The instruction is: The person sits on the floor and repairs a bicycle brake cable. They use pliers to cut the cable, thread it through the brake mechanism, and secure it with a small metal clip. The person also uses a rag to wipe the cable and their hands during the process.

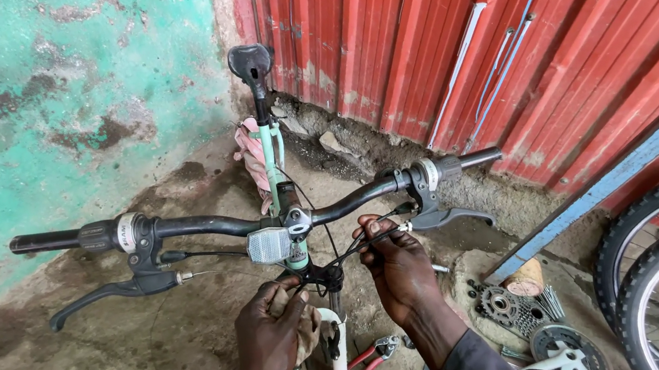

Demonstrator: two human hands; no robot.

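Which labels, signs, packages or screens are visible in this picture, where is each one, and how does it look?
No packages, signs or screens in view.
Label band: wrapped around the left shifter on the handlebar, a pale grey ring with dark lettering.
Front reflector: at the handlebar centre above the left hand, a rectangular whitish plate, no print legible.

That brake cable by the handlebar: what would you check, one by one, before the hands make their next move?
1. Right hand pinching the cable: ok.
2. Left hand on the rag near the stem: ok.
3. Cable seated in the right brake lever: cannot tell.
4. Pliers on the ground within reach: ok.
5. Left brake lever cable attached: cannot tell.
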